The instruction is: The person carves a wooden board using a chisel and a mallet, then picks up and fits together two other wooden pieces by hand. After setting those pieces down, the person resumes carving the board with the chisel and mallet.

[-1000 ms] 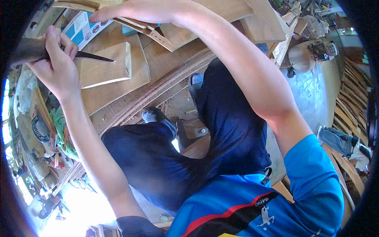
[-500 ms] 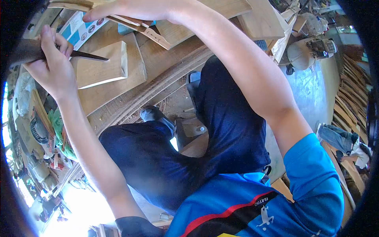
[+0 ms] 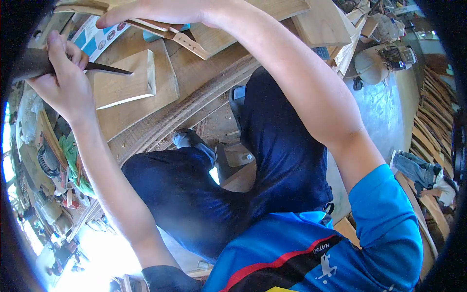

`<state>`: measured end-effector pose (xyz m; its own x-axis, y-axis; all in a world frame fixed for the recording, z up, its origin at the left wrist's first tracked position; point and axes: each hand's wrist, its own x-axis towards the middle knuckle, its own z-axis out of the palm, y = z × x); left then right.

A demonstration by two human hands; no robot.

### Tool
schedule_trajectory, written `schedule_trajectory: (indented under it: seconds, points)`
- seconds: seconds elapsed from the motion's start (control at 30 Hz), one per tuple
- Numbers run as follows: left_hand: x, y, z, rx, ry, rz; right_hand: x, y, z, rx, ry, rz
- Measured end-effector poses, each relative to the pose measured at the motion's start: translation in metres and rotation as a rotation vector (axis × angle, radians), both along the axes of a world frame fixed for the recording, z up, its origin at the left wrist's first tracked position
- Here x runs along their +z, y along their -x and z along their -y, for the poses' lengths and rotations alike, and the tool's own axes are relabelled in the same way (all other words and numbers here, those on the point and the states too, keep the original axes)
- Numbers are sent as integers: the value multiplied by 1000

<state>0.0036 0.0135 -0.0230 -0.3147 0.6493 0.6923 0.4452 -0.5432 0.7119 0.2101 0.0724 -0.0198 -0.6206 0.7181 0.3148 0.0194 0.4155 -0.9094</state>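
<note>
At the upper left, my left hand [image 3: 65,82] is closed around a dark tapered tool [image 3: 31,64]. Its thick part lies left of my fist, and its thin pointed end comes out to the right, over a light wooden block [image 3: 129,80]. My right hand [image 3: 160,10] lies at the top edge over a narrow slotted wooden piece [image 3: 189,45], thumb stretched along it to the left. The fingers of that hand run out of view. A flat board [image 3: 168,80] lies under the block, and a printed sheet [image 3: 92,36] is behind it.
The wooden bench edge [image 3: 194,90] runs diagonally before my knees. Thick planks [image 3: 321,24] stand at its right end. Clutter with a green bag [image 3: 70,155] fills the left side. Behind on the right are a machine with a tank [image 3: 372,65], stacked wood strips [image 3: 438,112] and a person [image 3: 423,170].
My right hand and the slotted piece have shifted slightly left and up. My left hand and the tapered tool look nearly still. The person at far right has moved an arm.
</note>
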Motion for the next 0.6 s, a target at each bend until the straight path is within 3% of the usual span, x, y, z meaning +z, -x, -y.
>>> schedule_trajectory:
  seconds: [0.43, 0.6]
  points:
    - [-2, 8, -3, -39, 24, -19, -9, 1, -22, 145, 78, -92]
    - [-1, 3, -5, -39, 28, 16, -1, 0, 3, -6, -34, -38]
